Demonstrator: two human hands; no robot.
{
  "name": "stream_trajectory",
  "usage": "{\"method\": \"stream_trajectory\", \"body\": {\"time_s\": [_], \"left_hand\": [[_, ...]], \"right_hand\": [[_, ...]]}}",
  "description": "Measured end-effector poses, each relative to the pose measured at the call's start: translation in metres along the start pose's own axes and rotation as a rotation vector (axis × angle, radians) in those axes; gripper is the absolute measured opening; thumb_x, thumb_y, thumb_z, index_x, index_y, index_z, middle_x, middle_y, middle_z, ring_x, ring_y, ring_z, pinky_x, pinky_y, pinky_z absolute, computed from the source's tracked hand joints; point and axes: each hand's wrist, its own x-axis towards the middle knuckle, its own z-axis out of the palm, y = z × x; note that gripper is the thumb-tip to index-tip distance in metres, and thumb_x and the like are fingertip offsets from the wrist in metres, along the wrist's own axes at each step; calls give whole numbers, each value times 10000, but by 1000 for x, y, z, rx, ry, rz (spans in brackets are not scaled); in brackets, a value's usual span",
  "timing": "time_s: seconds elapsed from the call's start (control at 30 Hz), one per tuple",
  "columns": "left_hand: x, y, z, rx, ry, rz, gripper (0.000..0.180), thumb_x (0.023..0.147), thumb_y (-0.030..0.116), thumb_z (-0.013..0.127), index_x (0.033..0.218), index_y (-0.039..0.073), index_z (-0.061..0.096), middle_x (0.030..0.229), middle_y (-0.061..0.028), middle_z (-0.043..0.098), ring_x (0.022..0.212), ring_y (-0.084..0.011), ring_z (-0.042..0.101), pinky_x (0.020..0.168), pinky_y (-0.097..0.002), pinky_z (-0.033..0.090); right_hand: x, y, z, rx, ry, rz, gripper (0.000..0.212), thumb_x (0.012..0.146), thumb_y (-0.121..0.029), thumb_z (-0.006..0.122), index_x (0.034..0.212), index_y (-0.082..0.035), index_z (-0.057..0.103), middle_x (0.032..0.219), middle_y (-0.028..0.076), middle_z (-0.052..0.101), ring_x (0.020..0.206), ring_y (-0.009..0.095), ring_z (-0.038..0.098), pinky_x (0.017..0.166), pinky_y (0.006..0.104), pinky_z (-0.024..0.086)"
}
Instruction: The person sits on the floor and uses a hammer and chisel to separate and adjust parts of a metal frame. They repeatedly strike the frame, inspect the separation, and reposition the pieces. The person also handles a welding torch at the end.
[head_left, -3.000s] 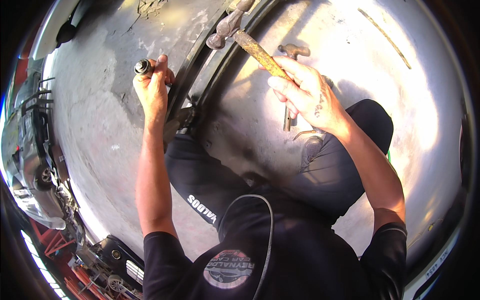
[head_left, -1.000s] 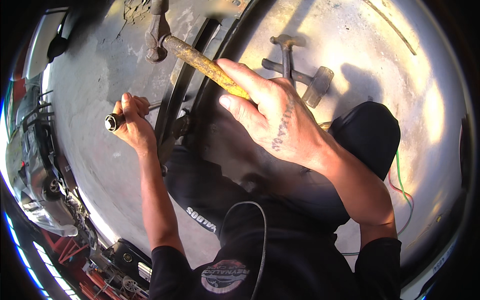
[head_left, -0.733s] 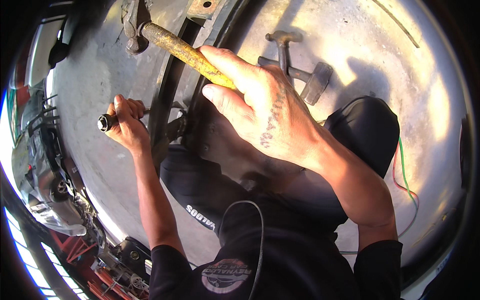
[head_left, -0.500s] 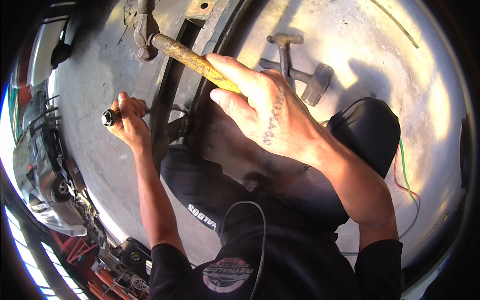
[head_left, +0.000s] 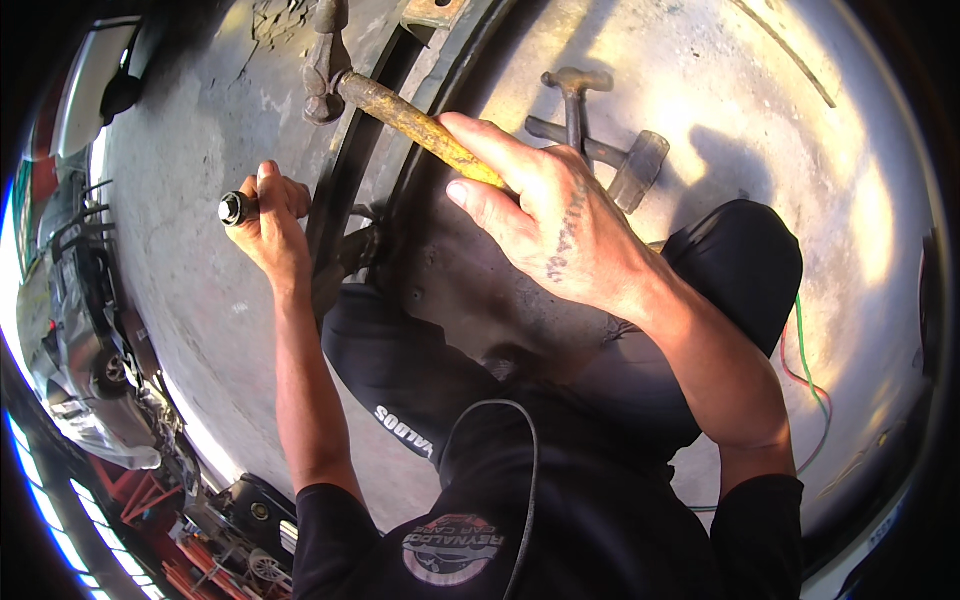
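Note:
My right hand (head_left: 575, 225) is closed round the worn yellow handle of a hammer (head_left: 405, 118). Its rusty metal head points away to the upper left, over a long metal frame part (head_left: 345, 170) on the floor. My left hand (head_left: 275, 225) grips a dark rod-like tool (head_left: 234, 208) with a shiny round end sticking out on the left. That hand is beside the frame part's left edge, and the tool's other end is hidden by the fingers and frame.
Two more hammers lie crossed on the concrete floor to the right, a ball-peen hammer (head_left: 574, 105) and a block-headed sledgehammer (head_left: 640, 170). Red and green hoses (head_left: 825, 400) run past my right knee. A partly stripped car (head_left: 85, 340) stands at far left.
The hammer in my right hand has shifted to the right. My left hand has moved slightly up and right with its tool. Both grips are unchanged.

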Motion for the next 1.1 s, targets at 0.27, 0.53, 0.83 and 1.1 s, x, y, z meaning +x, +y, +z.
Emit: {"method": "stream_trajectory", "body": {"time_s": [0.27, 0.53, 0.83, 1.1], "left_hand": [[-2, 2, 3, 47, -25, -18, 451, 1051, 168, 602, 646, 56, 437, 571, -18, 460, 530, -104, 415, 523, -293, 373], [18, -8, 5, 165, -34, -78, 490, 1026, 295, 681, 646, 81, 457, 581, 0, 477, 550, -103, 455, 536, -285, 390], [13, -12, 0, 101, -58, -55, 415, 1061, 165, 574, 671, 58, 477, 611, -9, 484, 569, -102, 447, 549, -287, 397], [17, -17, -4, 141, -78, -37, 401, 1056, 132, 560, 670, 63, 477, 612, -4, 477, 563, -96, 428, 556, -282, 404]], "right_hand": [[-1, 2, 1, -70, -7, -59, 466, 993, -136, 655, 1413, 36, 554, 828, 177, 671, 704, 195, 626, 737, 340, 522], [0, 7, 6, -86, 29, -219, 471, 994, -148, 663, 1416, 31, 555, 1019, 219, 738, 825, 233, 740, 805, 331, 554], [-2, 0, 9, -170, -30, -162, 483, 996, -166, 667, 1424, 22, 548, 982, 223, 716, 728, 247, 713, 738, 328, 546], [-2, 7, 15, -172, 3, -223, 481, 1000, -166, 662, 1426, 24, 544, 1000, 220, 711, 726, 241, 711, 732, 323, 544]]}}
